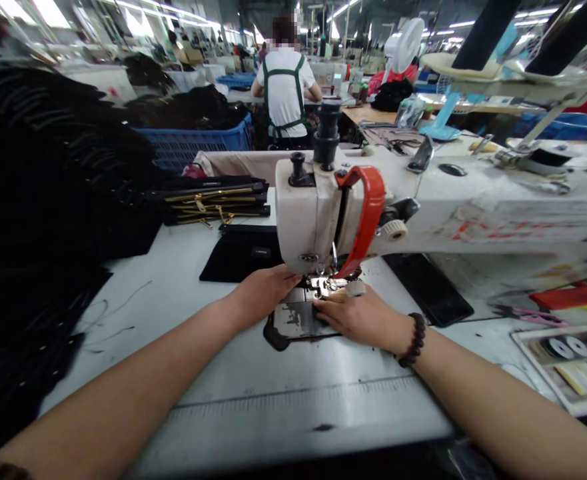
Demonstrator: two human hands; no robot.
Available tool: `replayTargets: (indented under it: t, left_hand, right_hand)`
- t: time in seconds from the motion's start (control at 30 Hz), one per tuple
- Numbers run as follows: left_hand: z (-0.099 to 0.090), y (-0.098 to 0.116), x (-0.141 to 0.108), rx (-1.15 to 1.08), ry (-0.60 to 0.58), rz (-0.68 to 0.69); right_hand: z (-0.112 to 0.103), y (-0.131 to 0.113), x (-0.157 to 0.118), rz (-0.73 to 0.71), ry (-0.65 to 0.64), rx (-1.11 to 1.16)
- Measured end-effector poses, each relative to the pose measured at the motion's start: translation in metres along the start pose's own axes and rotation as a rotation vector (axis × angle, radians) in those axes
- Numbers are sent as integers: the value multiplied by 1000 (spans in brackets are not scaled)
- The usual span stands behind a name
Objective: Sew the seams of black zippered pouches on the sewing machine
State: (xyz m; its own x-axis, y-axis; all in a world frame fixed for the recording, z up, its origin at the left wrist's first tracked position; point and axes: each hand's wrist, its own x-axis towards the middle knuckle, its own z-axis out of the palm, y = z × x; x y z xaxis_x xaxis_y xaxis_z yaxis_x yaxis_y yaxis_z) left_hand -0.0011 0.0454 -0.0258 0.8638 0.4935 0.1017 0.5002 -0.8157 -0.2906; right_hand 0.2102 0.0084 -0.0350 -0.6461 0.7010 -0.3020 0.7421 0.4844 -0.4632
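Note:
A white sewing machine [298,220] with an orange-red guard stands over the table, its presser foot [319,285] lit up. My left hand [263,293] lies left of the foot, fingers together at the near edge of a black fabric pouch [238,257] with a small label. My right hand [360,317] rests right of the needle plate [293,320], fingertips pressed down just in front of the foot. Whatever lies under the fingertips of either hand is too small or hidden to make out.
Black pouches with gold zips [213,200] are stacked behind left. Black garments [48,200] heap at the left. A black phone [430,290], pink-handled snips [540,317] and a bobbin tray [548,373] lie right. A person [284,87] sits ahead beyond a blue crate [198,139].

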Motion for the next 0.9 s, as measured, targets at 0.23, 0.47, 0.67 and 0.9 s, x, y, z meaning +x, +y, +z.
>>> replayTargets:
  t: [0.23,0.47,0.67,0.9]
  left_hand:
    - [-70,61,-56,-135,-14,38]
    - [-106,118,-95,-290,6,-120]
    - [-102,118,-98,-289,17,-139]
    - [-96,117,-103,-356,42,-167]
  right_hand:
    - [-28,-22,-46,-28,-99,59]
    - [36,-47,-67,-365,494,-125]
    - [51,-57,-67,-338,608,-145]
    - [57,-58,-66,-271,613,-193]
